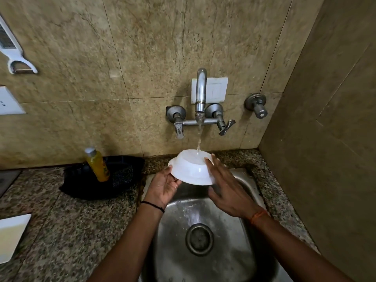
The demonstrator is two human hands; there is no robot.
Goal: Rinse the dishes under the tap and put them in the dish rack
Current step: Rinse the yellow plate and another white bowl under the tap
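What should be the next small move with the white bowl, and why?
Probably turn the bowl over. It is upside down, so the water hits only its base. The left hand grips the rim and the right hand rests on the side.

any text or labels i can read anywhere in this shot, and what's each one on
No text here can be read.
Yellow bottle: there is a mark on its side, too blurred to read.
Left tap handle: faint embossed marking, too small to make out.
White switch plate behind the tap spout: no print shows.
White bowl, held under the water by the left hand and right hand: plain, no marking.
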